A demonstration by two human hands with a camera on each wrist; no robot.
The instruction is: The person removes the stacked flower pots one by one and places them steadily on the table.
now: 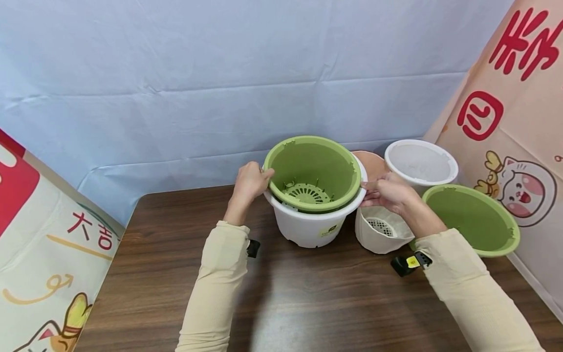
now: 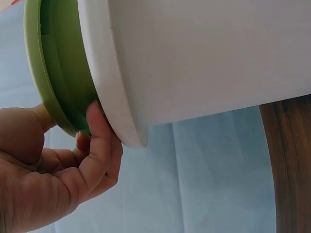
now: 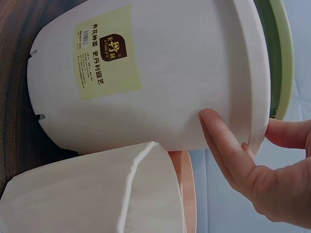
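A green flower pot [image 1: 316,161] with a slotted bottom sits tilted inside a white flower pot [image 1: 299,227], its rim raised above the white one at the left. My left hand [image 1: 250,183] grips the green rim at the left. The left wrist view shows the thumb on the green pot [image 2: 33,63] and the fingers [image 2: 99,145] under its rim, against the white pot's rim. My right hand [image 1: 389,193] holds the white rim at the right. In the right wrist view its thumb is at the rim and its fingers lie along the white wall, which has a yellow-green label [image 3: 107,53].
A cream pot [image 1: 374,242] with a grid bottom stands close at the right, with a peach pot [image 1: 371,164] behind it. A white pot [image 1: 420,161] and another green pot [image 1: 470,217] are further right. All stand on the dark wooden table [image 1: 176,274], before a pale blue cloth [image 1: 176,122].
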